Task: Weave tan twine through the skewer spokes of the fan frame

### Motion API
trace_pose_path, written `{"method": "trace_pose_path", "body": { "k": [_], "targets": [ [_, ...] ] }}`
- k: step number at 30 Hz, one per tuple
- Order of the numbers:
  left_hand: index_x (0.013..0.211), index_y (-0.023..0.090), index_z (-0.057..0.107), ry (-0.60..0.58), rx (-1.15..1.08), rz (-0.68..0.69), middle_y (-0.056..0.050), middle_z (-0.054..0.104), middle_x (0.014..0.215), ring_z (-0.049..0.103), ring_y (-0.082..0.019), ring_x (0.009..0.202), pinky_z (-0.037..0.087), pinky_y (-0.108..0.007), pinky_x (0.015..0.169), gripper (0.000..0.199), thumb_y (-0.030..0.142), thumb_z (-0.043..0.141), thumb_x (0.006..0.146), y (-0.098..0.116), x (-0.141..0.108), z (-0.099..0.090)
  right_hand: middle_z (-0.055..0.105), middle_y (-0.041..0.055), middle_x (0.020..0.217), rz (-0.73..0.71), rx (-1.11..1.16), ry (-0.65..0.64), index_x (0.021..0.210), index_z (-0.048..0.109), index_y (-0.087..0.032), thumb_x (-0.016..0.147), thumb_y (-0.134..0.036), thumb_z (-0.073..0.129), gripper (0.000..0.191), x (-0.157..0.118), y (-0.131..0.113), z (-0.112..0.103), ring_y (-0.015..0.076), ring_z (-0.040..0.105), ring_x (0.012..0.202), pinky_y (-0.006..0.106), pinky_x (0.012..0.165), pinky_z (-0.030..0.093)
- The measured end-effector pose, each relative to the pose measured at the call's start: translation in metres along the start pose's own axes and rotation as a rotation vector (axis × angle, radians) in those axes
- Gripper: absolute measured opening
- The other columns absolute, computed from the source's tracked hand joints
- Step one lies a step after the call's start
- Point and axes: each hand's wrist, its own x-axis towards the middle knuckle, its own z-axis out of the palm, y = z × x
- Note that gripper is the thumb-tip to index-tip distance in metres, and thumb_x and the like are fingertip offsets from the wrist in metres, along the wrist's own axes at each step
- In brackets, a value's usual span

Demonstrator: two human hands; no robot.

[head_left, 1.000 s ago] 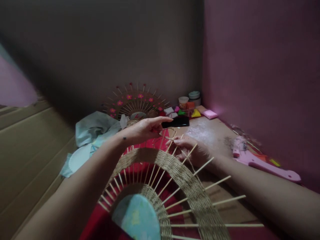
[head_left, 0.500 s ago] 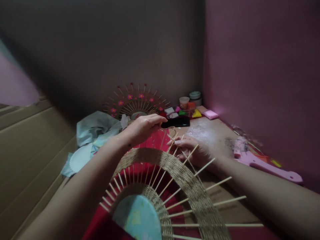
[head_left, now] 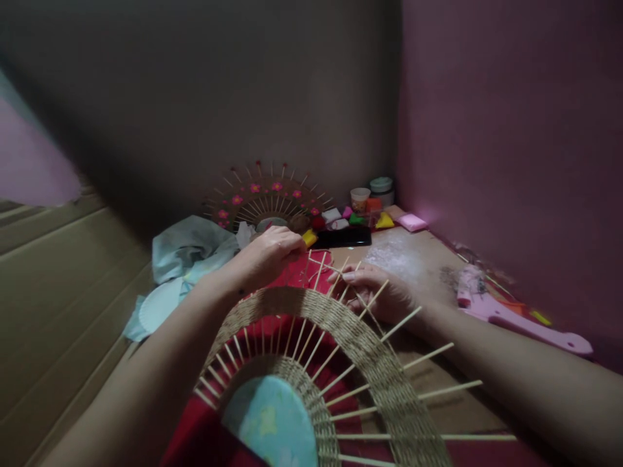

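A half-round woven fan frame (head_left: pixel 292 299), made of twisted natural cord on pale thin sticks, spreads in front of me. At its inner end is a light blue, patterned rounded piece (head_left: pixel 272 418). My right hand (head_left: pixel 382 293) pinches a thin cord (head_left: pixel 367 308) among the stick tips at the upper right of the woven band. From there the cord runs left across the sticks. My left hand (head_left: pixel 278 251) is closed beyond the top of the band, near the cord's left stretch; its fingertips are hidden.
Red cloth (head_left: pixel 195 425) lies under the frame. A finished-looking fan with pink flowers (head_left: pixel 277 188) leans at the back wall. Behind my hands lie a black phone (head_left: pixel 343 237) and colourful packets (head_left: pixel 384 220). At right is a pink-handled tool (head_left: pixel 530 327); grey cloth (head_left: pixel 195 243) is at left.
My left hand has drawn back to the left and its fingers have curled in, uncovering a yellow thing and stick tips. The cord now crosses more sticks in view. My right hand stays nearly in place.
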Motion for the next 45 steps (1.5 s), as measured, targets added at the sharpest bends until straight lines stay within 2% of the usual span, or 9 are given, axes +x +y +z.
{"method": "trace_pose_path", "body": {
  "k": [3,8,11,15,20,26,30,36,45],
  "targets": [
    [0.074,0.016,0.060,-0.047,-0.077,-0.080,-0.003,0.061,0.074,0.052,-0.012,0.071,0.040,-0.025,0.071,0.014,0.017,0.048,0.081,0.002,0.000,-0.001,0.063,0.0047,0.066,-0.003,0.003,-0.012,0.079,0.067,-0.012,0.069,-0.020,0.059,0.015,0.001,0.001,-0.002,0.0104,0.054,0.055,0.020,0.046,0.043],
    [0.073,0.015,0.061,-0.096,-0.223,-0.239,-0.004,0.060,0.085,0.052,-0.010,0.069,0.041,-0.023,0.064,0.013,0.024,0.053,0.077,0.004,0.003,-0.007,0.063,0.0052,0.068,-0.004,0.030,-0.035,0.082,0.066,-0.012,0.068,-0.021,0.061,0.018,0.002,0.003,-0.005,0.0103,0.057,0.057,0.019,0.046,0.044],
    [0.077,0.014,0.061,-0.184,-0.371,-0.322,-0.002,0.059,0.071,0.050,-0.009,0.061,0.039,-0.021,0.056,0.015,0.028,0.055,0.076,-0.002,0.005,-0.012,0.064,0.0054,0.068,0.002,0.026,-0.043,0.083,0.066,-0.012,0.068,-0.022,0.061,0.018,0.002,0.003,-0.006,0.0102,0.057,0.056,0.019,0.046,0.045],
    [0.074,0.015,0.060,-0.353,-0.578,-0.353,0.001,0.053,0.059,0.045,-0.008,0.051,0.035,-0.019,0.047,0.019,0.033,0.055,0.075,-0.013,0.006,-0.017,0.064,0.0058,0.070,0.027,0.008,-0.047,0.083,0.066,-0.012,0.068,-0.022,0.060,0.019,0.003,0.003,-0.008,0.0117,0.057,0.056,0.021,0.047,0.047],
    [0.075,0.016,0.060,-0.464,-0.754,-0.357,0.000,0.060,0.063,0.052,-0.010,0.054,0.039,-0.021,0.050,0.018,0.033,0.061,0.071,-0.024,0.006,-0.016,0.065,0.0061,0.073,0.031,0.005,-0.055,0.083,0.065,-0.013,0.068,-0.021,0.059,0.018,0.003,0.004,-0.010,0.0114,0.057,0.057,0.021,0.046,0.046],
    [0.103,0.021,0.061,-0.468,-0.727,-0.287,-0.001,0.064,0.073,0.058,-0.012,0.064,0.044,-0.022,0.057,0.033,0.029,0.061,0.071,-0.034,0.003,-0.015,0.064,0.0046,0.073,0.045,-0.001,-0.056,0.083,0.066,-0.014,0.068,-0.021,0.061,0.018,0.002,0.003,-0.009,0.0101,0.056,0.055,0.022,0.049,0.046],
    [0.112,0.022,0.059,-0.484,-0.726,-0.255,-0.001,0.063,0.072,0.057,-0.011,0.064,0.044,-0.021,0.059,0.039,0.025,0.058,0.073,-0.036,0.002,-0.021,0.064,0.0053,0.073,0.038,-0.006,-0.045,0.083,0.066,-0.013,0.067,-0.021,0.061,0.018,0.001,0.002,-0.008,0.0103,0.056,0.056,0.020,0.046,0.043],
    [0.104,0.021,0.063,-0.433,-0.699,-0.369,-0.003,0.066,0.076,0.060,-0.013,0.066,0.047,-0.023,0.059,0.034,0.027,0.061,0.071,-0.040,-0.002,-0.027,0.065,0.0069,0.073,0.046,-0.006,-0.064,0.084,0.066,-0.013,0.070,-0.023,0.060,0.019,0.004,0.005,-0.013,0.0120,0.058,0.059,0.021,0.047,0.045],
    [0.085,0.017,0.066,-0.261,-0.903,-0.547,-0.005,0.068,0.076,0.061,-0.014,0.064,0.048,-0.028,0.060,0.019,0.023,0.065,0.067,-0.044,-0.005,-0.021,0.066,0.0081,0.075,0.060,0.009,-0.061,0.086,0.066,-0.012,0.071,-0.023,0.059,0.020,0.003,0.006,-0.015,0.0125,0.058,0.059,0.021,0.047,0.044]
  ]
}}
